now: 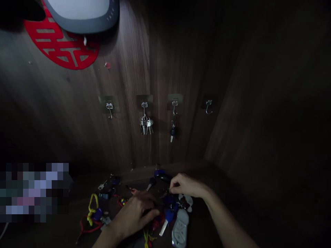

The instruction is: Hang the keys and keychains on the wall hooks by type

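Note:
My left hand (139, 210) is low over a heap of keys, thumb apart from its fingers; the fingertips are in shadow. Beside it lies a blue-headed key (168, 217), with something red partly under the hand. My right hand (184, 186) has its fingers pinched together at the heap's far right side, near some small dark metal pieces; what they grip is too dim to make out. A grey remote control (180, 228) lies in front of that hand. Close to its wrist are pale rounded tags (189, 203). A black-headed key (151, 183) lies beyond my left hand.
On the wooden back wall, a bunch of keys (146, 125) and a single dark-headed key (172, 133) hang from hooks. Bare hooks are at the left (110, 109) and right (209, 106). Left of the heap are a yellow cord (92, 208) and red cord (89, 227).

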Demonstrator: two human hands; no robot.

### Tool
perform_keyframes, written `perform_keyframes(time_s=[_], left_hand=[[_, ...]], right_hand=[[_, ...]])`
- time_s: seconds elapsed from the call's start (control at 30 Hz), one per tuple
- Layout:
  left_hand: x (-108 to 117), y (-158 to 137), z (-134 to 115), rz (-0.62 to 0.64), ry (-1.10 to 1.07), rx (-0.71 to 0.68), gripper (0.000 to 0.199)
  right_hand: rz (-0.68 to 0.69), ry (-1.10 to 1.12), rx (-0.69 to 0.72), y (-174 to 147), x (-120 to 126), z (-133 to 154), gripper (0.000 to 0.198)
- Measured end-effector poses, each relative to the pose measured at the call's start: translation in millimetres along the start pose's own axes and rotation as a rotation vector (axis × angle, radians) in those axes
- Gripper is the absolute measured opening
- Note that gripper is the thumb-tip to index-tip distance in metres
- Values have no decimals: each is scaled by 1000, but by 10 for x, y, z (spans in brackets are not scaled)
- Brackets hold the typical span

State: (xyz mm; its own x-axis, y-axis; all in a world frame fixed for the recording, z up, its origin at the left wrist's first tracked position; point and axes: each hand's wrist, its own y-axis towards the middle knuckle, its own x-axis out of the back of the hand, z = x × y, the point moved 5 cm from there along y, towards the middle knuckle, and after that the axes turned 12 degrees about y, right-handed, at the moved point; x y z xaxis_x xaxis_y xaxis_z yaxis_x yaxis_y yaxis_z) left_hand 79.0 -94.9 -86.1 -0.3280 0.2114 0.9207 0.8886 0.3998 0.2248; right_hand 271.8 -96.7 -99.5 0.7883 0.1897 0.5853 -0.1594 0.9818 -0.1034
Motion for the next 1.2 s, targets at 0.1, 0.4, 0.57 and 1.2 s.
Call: perform_keyframes(time_s=[0.1, 0.4, 0.57, 1.2], left_hand=[[-9, 7, 30, -4, 49, 41, 32], [19, -1, 224, -114, 158, 147, 22], [-13, -3, 273, -82, 215, 211, 27], [111, -56, 360, -294, 52, 335, 29]], right_hand=[[1, 1, -11, -15, 19, 20, 14], [-409, -100, 134, 128, 99, 41, 25], [-373, -197, 212, 249, -138, 65, 36], [-489, 456, 225, 187, -13, 318, 23]])
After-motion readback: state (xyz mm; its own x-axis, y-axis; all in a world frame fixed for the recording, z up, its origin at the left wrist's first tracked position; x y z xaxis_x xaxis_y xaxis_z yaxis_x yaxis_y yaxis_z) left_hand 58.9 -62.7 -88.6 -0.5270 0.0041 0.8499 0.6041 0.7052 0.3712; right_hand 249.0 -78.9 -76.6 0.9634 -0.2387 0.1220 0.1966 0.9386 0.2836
